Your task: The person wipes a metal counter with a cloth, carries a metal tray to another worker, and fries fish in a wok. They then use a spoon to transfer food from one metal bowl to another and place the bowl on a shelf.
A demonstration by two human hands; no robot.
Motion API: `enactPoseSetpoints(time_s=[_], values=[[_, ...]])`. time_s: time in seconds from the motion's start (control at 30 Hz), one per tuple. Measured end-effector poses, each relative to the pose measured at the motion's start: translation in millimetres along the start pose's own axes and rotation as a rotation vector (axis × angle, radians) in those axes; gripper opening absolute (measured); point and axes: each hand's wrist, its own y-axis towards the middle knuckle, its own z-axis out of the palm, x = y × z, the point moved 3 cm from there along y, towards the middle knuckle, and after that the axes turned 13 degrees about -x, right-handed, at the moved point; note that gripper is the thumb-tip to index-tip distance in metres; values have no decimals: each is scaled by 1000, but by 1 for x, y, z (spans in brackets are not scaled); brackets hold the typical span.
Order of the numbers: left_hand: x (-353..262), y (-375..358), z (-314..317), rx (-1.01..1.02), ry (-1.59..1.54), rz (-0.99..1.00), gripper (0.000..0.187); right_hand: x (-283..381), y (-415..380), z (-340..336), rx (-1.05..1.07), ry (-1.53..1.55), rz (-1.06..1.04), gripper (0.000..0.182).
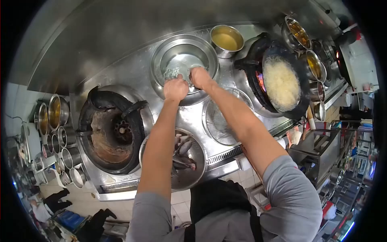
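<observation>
My left hand (176, 88) and my right hand (200, 77) are side by side over the near part of a wide metal basin (157, 60) of clear water. Both look curled closed, with their fingertips hidden from me. What they hold, if anything, does not show. Water (172, 72) splashes up just beyond the left hand. Under my left forearm stands a metal bowl (202, 161) with several whole fish (185, 147) in it. A round mesh strainer (223, 121) lies beneath my right forearm.
A wok (300, 86) of foaming oil (281, 82) sits over flame at right. An unoccupied wok burner (111, 131) is at left. A pot of yellowish liquid (227, 40) stands behind the basin. Bowls of sauce (298, 33) line the far right; metal pots (71, 157) crowd the left.
</observation>
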Motion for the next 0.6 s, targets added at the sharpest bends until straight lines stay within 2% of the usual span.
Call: enactPoseSetpoints(time_s=[0.07, 0.1, 0.17, 0.2, 0.27, 0.3, 0.33, 0.37, 0.4, 0.43, 0.47, 0.5, 0.53, 0.57, 0.6], values=[[-12, -38, -10, 20, -22, -35, 34, 10, -25, -2, 107, -40, 30, 23], [12, 60, -12, -166, -12, 1, 33, 2, 83, -7, 23, -94, -59, 25], [7, 35, -1, -201, -73, -37, 31, 12, 52, 8, 194, -145, -124, 31], [10, 24, 6, -229, -74, -40, 31, 9, 42, 18, 254, -101, -148, 26], [16, 26, 19, -327, -80, -12, 32, 3, 46, 5, 72, -41, 75, 27], [18, 26, 16, -298, 7, 13, 35, -1, 50, -3, -30, -12, 199, 28], [16, 23, 16, -261, 81, 46, 38, -18, 58, 53, -104, 95, 320, 34], [11, 24, 10, -247, 114, -5, 34, -4, 51, 43, 53, 102, 8, 34], [10, 27, 5, -224, 141, -41, 30, 15, 52, 44, 123, 127, 39, 30], [29, 38, 32, -273, 89, -50, 35, 5, 70, 110, 42, 467, 108, 23], [19, 37, 14, -340, -159, -96, 33, 29, 44, 47, -139, 963, 308, 17], [38, 52, 42, -321, -146, -65, 32, 34, 39, 31, -237, 901, 272, 15], [50, 66, 68, -314, -117, -44, 32, 44, 16, -10, -439, 887, 182, 13], [33, 69, 66, -258, -650, -248, 33, 54, 0, -48, -634, 869, 75, 12], [11, 65, 59, -166, -1171, -460, 34, 45, -9, -62, -721, 770, 133, 11]])
